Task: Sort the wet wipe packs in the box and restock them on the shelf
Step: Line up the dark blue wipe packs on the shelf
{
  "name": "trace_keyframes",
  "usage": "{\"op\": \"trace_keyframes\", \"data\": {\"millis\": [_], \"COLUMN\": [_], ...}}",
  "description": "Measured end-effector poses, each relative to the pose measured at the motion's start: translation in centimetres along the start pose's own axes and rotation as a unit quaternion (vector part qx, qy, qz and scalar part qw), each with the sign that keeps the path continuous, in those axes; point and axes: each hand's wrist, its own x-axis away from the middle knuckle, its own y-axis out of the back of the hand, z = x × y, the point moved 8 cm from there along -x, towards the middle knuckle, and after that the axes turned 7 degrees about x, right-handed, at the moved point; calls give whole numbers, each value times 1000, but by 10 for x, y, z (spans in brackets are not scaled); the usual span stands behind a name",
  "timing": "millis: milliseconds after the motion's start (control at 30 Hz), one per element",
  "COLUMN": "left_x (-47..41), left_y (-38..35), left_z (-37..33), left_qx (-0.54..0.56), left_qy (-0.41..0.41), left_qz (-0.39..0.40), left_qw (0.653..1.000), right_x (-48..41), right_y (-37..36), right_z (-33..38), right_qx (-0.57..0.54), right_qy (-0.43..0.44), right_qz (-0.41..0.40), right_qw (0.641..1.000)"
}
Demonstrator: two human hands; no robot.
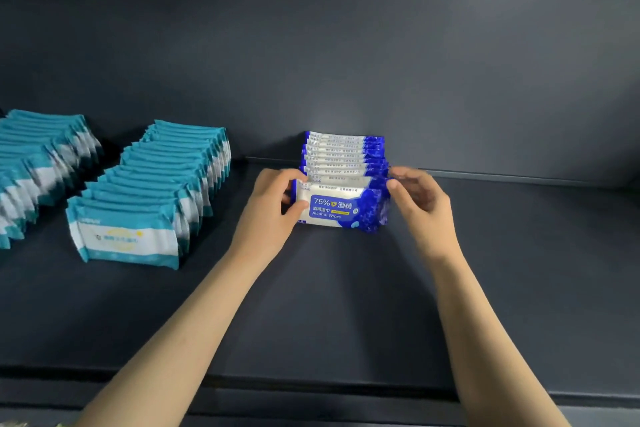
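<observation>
A row of blue-and-white alcohol wipe packs (pixel 344 156) stands on edge on the dark shelf (pixel 346 305), running back to the shelf's rear wall. The front pack (pixel 341 206) faces me with "75% Alcohol Wipes" on it. My left hand (pixel 273 208) grips the front pack's left end, thumb across its face. My right hand (pixel 417 196) is at the row's right end, fingertips touching the blue edges of the front packs. The box is not in view.
Two rows of teal-and-white wipe packs stand on the shelf's left part, one row (pixel 156 184) near the middle and another (pixel 34 163) at the left edge. The shelf's front lip (pixel 311 388) runs along the bottom.
</observation>
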Motion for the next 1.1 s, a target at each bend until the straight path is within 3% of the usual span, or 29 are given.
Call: {"op": "trace_keyframes", "data": {"millis": [133, 267, 500, 700, 1100], "left_x": [-7, -7, -9, -11, -18], "left_y": [-3, -6, -8, -16, -11], "left_z": [3, 7, 4, 18, 18], "left_qx": [-24, 1, 18, -25, -55], "left_qy": [-11, -10, -41, -30, -59], "left_qz": [2, 11, 5, 71, 48], "left_qw": [1000, 1000, 999, 997, 996], "right_x": [2, 1, 0, -2, 1], "right_y": [2, -4, -3, -2, -11], "right_z": [-4, -5, 0, -5, -5], "right_qx": [147, 118, 136, 160, 143], "right_qy": [21, 27, 76, 69, 68], "right_qz": [12, 26, -22, -23, -3], "right_qw": [989, 992, 988, 984, 987]}}
